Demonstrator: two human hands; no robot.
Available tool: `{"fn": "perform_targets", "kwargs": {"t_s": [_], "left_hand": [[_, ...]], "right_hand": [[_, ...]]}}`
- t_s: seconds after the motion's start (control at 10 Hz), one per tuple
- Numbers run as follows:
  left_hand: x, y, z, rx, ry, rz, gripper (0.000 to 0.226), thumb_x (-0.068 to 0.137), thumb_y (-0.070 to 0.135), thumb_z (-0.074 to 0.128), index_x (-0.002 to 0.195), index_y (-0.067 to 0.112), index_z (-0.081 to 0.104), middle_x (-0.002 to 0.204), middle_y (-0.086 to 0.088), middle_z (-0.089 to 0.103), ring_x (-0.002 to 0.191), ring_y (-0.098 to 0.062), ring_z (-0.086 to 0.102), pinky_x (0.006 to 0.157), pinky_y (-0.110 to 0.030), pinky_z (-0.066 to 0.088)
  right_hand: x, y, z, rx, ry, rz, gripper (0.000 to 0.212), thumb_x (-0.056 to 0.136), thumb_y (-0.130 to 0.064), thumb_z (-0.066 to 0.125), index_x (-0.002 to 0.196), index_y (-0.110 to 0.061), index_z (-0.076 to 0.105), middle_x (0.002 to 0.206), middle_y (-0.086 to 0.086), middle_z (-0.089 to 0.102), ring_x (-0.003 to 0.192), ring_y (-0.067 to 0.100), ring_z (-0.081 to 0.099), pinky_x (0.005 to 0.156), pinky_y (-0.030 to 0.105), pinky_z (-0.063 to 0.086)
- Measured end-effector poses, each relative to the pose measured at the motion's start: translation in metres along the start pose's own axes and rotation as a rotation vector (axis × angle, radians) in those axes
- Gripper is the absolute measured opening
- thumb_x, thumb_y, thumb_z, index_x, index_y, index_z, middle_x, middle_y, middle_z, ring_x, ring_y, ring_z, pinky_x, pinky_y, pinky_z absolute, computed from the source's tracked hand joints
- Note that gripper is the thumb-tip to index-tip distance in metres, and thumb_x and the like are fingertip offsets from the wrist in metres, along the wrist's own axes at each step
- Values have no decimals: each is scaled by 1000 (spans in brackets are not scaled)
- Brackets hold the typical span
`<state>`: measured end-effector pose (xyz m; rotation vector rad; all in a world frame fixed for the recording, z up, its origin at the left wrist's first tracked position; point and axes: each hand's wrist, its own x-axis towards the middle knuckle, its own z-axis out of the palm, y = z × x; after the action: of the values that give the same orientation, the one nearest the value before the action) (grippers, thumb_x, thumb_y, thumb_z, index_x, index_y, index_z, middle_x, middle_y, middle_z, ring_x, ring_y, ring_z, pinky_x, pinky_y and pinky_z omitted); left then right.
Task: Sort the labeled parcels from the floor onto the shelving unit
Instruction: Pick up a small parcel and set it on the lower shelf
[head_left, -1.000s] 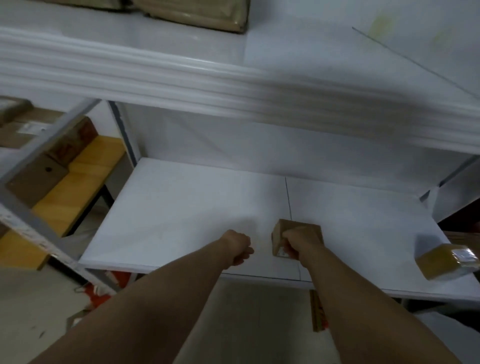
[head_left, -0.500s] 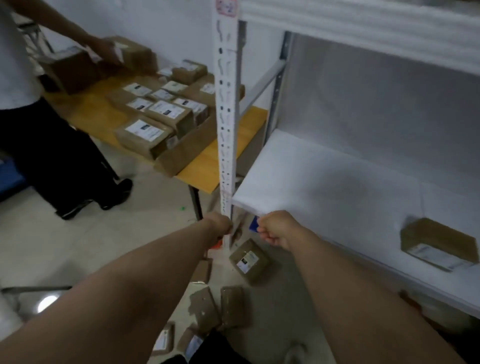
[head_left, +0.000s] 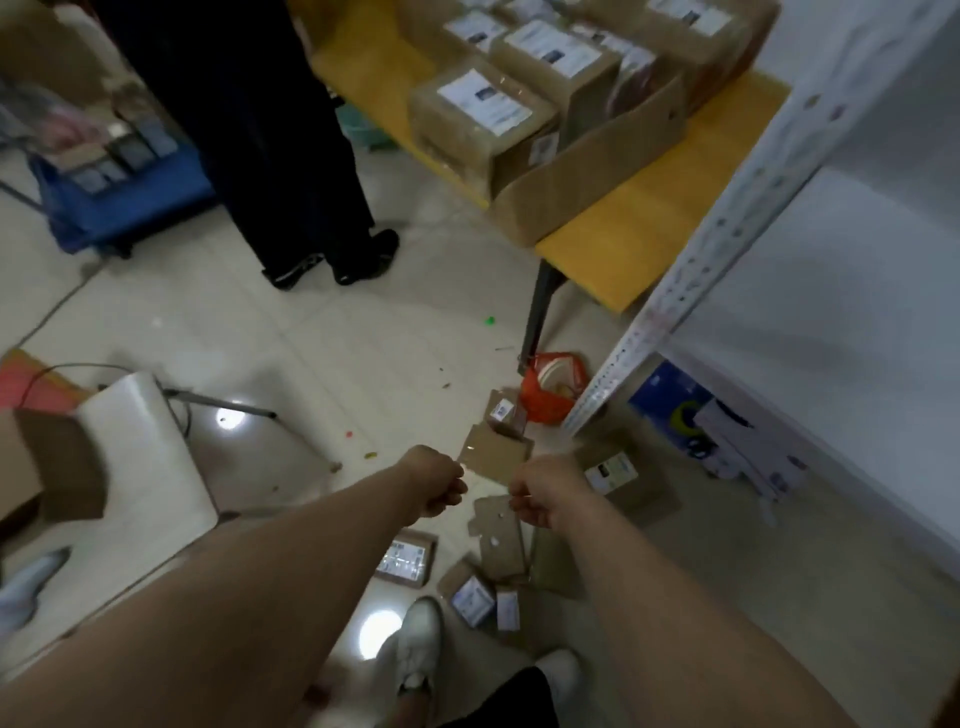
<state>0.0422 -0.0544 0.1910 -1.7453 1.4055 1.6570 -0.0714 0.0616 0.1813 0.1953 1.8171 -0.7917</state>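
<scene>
Several small brown labeled parcels lie on the tiled floor below my arms: one (head_left: 503, 414) near the shelf post, a flat one (head_left: 496, 457) between my hands, one (head_left: 613, 473) to the right, one (head_left: 405, 558) lower left and two small ones (head_left: 472, 600) by my shoe. My left hand (head_left: 436, 488) and my right hand (head_left: 543, 491) hang above them, fingers curled, holding nothing. The white shelving unit (head_left: 810, 270) stands at the right with its perforated post (head_left: 691, 270).
A yellow table (head_left: 660, 218) with several larger labeled boxes stands behind. A person in dark trousers (head_left: 270, 130) stands at the upper left. A white chair (head_left: 140, 447), an orange bag (head_left: 550, 387) and a blue box (head_left: 675, 400) sit on the floor.
My right hand left the small box on the shelf. My view swung left and down from the shelf to the floor, and both empty hands now hang over the parcels.
</scene>
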Motion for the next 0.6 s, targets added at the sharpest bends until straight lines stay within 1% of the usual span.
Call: {"fn": "perform_targets", "kwargs": {"t_s": [0.1,0.2,0.3,0.4,0.5,0.6], "left_hand": [[58,-32,-17,-97,34,-70,10,98,7,52,91,3,57,73,-9,64,56,-16,56,50,-24,41],[124,-70,-34,-128,99,-123,14,99,8,51,85,8,55,71,-6,63,55,-13,55,50,-23,40],[196,-113,-41,-134,132,-149,10,99,10,50,91,10,55,79,-6,63,60,-12,55,53,-22,42],[264,-161,-40,-151,143,-175,18,100,20,45,94,7,56,91,-12,58,68,-19,51,62,-25,41],[328,-208,-34,-187,126,-200,53,104,40,33,123,-5,54,123,-23,56,110,-36,57,95,-39,44],[386,-246,-27,-248,143,-249,71,103,53,21,143,-2,41,143,-26,48,131,-41,47,113,-48,34]], "right_hand": [[60,21,43,-65,-35,50,17,94,0,48,97,-2,64,72,12,60,55,17,55,46,22,42],[123,51,88,-110,-115,101,18,92,5,44,86,-7,57,62,10,50,44,16,43,41,17,28],[187,87,129,-91,-211,148,36,96,9,33,69,-14,42,42,1,37,36,10,32,44,21,17],[248,121,167,-196,-234,174,29,98,-1,44,72,-15,47,60,2,53,50,13,48,53,27,38],[310,160,205,-202,-228,174,28,99,-7,50,73,-19,47,77,2,51,64,14,50,67,30,49],[362,194,237,-251,-237,201,30,100,-12,52,72,-21,45,76,0,47,65,13,47,87,38,53]]}}
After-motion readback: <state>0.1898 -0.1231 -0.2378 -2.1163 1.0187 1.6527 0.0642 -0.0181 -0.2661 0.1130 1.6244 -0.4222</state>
